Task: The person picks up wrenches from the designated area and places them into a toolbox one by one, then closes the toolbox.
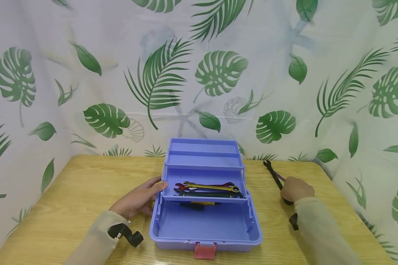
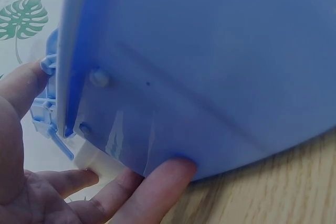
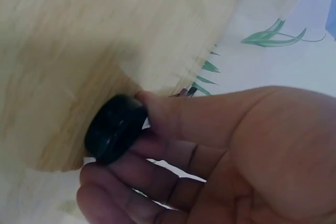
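"What's the left hand (image 1: 140, 198) doing?"
"It's resting spread against the blue toolbox (image 1: 205, 224), on its left."
"The right hand (image 1: 296, 189)?"
"It's pinching a black wrench (image 1: 273, 175) right of the toolbox."

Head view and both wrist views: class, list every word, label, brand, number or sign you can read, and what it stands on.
Readable text: none.
Blue toolbox: no lettering shows.
Wrenches in the tray: any markings are too small to read.
Black wrench in the right hand: too small or blurred to read.
Wall cloth: printed leaves and shells, no lettering.
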Available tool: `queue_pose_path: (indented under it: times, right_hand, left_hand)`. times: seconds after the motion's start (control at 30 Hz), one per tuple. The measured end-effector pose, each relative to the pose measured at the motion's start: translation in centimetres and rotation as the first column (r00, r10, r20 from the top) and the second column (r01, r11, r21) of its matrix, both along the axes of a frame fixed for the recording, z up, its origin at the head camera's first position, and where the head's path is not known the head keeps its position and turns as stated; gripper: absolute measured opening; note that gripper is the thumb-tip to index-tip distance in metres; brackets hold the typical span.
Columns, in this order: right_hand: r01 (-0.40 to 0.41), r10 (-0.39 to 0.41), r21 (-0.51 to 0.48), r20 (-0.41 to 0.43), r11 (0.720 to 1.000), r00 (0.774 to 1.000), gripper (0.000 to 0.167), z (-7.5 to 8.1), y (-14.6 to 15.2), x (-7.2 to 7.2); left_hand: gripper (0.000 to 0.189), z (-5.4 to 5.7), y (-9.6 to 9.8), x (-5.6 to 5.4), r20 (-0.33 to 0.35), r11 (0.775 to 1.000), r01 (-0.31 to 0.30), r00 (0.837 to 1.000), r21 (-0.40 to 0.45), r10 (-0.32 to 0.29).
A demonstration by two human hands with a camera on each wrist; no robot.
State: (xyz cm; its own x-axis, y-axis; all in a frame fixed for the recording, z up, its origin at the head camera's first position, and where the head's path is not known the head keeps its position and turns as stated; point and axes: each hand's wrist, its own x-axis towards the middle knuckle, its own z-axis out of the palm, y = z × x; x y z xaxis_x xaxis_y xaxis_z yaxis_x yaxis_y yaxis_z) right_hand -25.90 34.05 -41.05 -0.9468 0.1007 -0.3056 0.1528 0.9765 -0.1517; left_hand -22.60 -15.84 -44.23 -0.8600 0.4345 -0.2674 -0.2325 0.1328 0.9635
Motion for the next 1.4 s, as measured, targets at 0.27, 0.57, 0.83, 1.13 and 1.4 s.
queue_pose_path:
  times: [0.27,0.57,0.83,1.13,1.4]
  right_hand:
    - [0.014,-0.014,0.004,-0.046,1.000,0.999,0.020,-0.5,-0.1,0.2]
    - [0.055,-0.057,-0.027,-0.081,0.998,0.995,0.022,-0.4,-0.9,0.1]
    - [0.087,-0.093,-0.050,-0.133,0.995,0.987,0.023,-0.4,-1.4,0.7]
    - [0.082,-0.107,-0.116,-0.225,0.990,0.968,0.024,-0.5,-1.6,1.0]
    - [0.035,-0.089,-0.171,-0.320,0.985,0.943,0.030,-1.2,-2.1,1.4]
  left_hand:
    - [0.081,0.2,0.1,-0.1,-0.007,1.000,0.007,1.000,-0.003,-0.007]
    - [0.081,0.0,-0.1,0.2,0.002,1.000,-0.025,1.000,-0.010,0.025]
    - [0.082,0.1,-0.1,0.2,0.008,1.000,-0.017,1.000,-0.010,0.017]
    - [0.082,-0.2,0.0,0.0,0.014,1.000,-0.028,1.000,-0.001,0.028]
    - [0.079,0.0,-0.1,0.1,0.010,1.000,-0.010,1.000,0.011,0.010]
